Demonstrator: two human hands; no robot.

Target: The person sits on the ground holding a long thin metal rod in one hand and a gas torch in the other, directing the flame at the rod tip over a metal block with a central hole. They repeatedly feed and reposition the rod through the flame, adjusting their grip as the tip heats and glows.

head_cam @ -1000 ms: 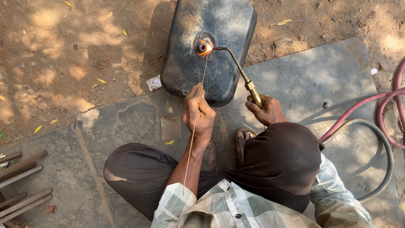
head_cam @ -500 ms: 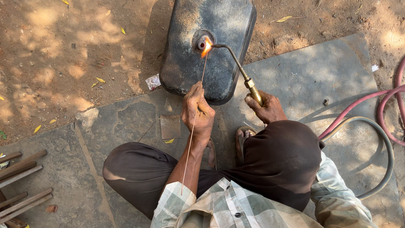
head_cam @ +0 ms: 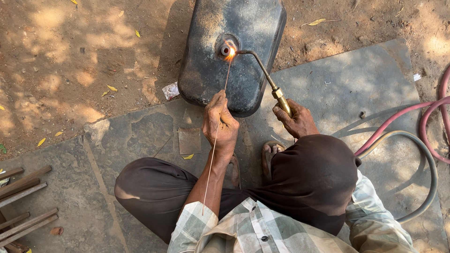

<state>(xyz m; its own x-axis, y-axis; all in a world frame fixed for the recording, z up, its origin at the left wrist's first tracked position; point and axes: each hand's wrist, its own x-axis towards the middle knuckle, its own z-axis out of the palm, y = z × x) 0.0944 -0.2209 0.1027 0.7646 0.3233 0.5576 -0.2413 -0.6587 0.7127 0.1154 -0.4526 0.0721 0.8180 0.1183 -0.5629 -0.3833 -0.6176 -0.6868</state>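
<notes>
The left hand (head_cam: 220, 122) is pinching a thin rod (head_cam: 216, 133), arm stretched forward. The right hand (head_cam: 296, 122) is gripping a torch (head_cam: 262, 72), its flame touching the black tank (head_cam: 232, 51) on the ground.

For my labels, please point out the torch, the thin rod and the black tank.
torch (head_cam: 262, 70), head view, on its bent tube.
thin rod (head_cam: 212, 157), head view, on its lower length.
black tank (head_cam: 206, 75), head view, on its top face.
</notes>
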